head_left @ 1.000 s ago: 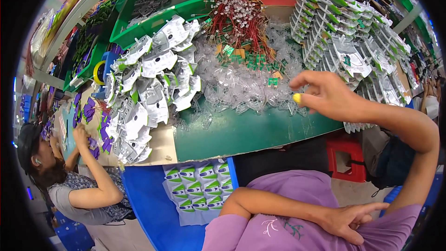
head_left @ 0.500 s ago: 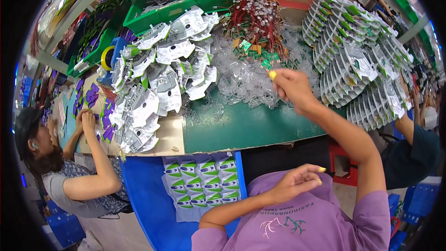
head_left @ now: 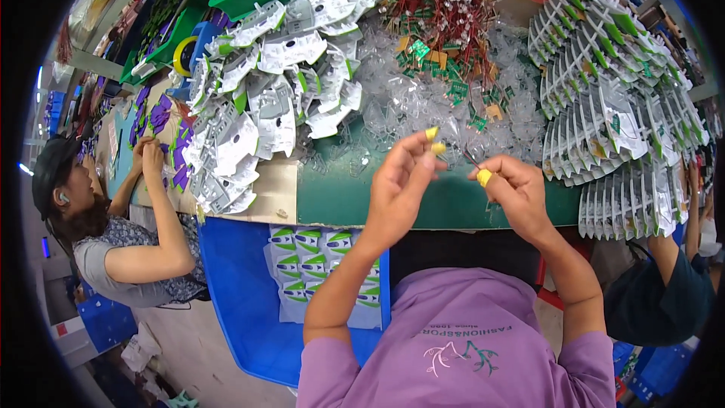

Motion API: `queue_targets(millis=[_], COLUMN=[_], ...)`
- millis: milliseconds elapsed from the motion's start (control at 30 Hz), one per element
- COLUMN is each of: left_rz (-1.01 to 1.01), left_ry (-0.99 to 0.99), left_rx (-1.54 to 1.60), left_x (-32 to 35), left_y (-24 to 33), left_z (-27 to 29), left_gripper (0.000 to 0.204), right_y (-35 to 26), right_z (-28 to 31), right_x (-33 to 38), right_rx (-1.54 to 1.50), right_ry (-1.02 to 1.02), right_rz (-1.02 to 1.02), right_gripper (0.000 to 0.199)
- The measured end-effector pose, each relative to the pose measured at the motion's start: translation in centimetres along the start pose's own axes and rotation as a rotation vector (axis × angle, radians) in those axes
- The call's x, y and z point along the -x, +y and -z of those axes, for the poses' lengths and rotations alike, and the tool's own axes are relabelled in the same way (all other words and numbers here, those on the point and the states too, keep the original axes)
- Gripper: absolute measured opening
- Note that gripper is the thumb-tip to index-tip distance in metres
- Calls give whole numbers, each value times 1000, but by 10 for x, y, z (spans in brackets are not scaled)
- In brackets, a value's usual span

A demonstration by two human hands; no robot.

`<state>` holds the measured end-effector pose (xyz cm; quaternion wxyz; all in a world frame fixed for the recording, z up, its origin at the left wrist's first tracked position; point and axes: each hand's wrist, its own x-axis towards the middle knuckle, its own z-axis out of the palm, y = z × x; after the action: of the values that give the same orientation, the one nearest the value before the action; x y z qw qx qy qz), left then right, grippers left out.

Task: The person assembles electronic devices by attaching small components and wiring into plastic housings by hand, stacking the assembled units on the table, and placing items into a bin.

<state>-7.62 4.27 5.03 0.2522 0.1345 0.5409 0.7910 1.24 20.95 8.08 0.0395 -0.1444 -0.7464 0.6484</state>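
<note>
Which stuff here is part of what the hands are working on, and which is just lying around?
In hand:
left hand and right hand, raised together
thin wire piece pinched between them
clear plastic shells nearest
red-wired parts

Lying about:
silver pouches
fanned packs
blue bin
tape roll

Clear plastic shells [head_left: 423,117] — glossy, crinkled; green tabletop [head_left: 445,204] smooth and matt; silvery packets [head_left: 272,106] shiny.

Both forearms raised over the green table [head_left: 453,208] edge. Left hand [head_left: 400,185] curled, yellow-capped fingertips [head_left: 432,134] pinched together. Right hand [head_left: 513,189] beside it, close but apart, capped thumb pressed against forefinger.
</note>
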Motion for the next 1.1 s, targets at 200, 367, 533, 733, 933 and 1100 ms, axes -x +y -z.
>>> queue_targets(millis=[200,367,533,733,933,1100], left_rz=[-57,-10,-45,79,-46,131], left_ry=[-85,-14,21,64,41,-76], left_rx=[-97,-95,-113,-113,-234,-74], left_x=[-10,-8,-1,5,15,13], left_y=[-3,-15,-18,-30,-32,-21], left_z=[-5,-12,-17,-16,0,23], left_gripper=[21,14,16,23,24,26], right_y=[8,23,20,16,10,22], right_z=[16,13,3,-1,-8,-11], right_x=[9,5,-7,-10,-12,-27], right_rx=[157,144,61,283,393,143], right_ry=[-40,-4,69,32,-38,-241], right_rz=[134,168,224,272,429,344], right_gripper=[11,11,19,15,12,12])
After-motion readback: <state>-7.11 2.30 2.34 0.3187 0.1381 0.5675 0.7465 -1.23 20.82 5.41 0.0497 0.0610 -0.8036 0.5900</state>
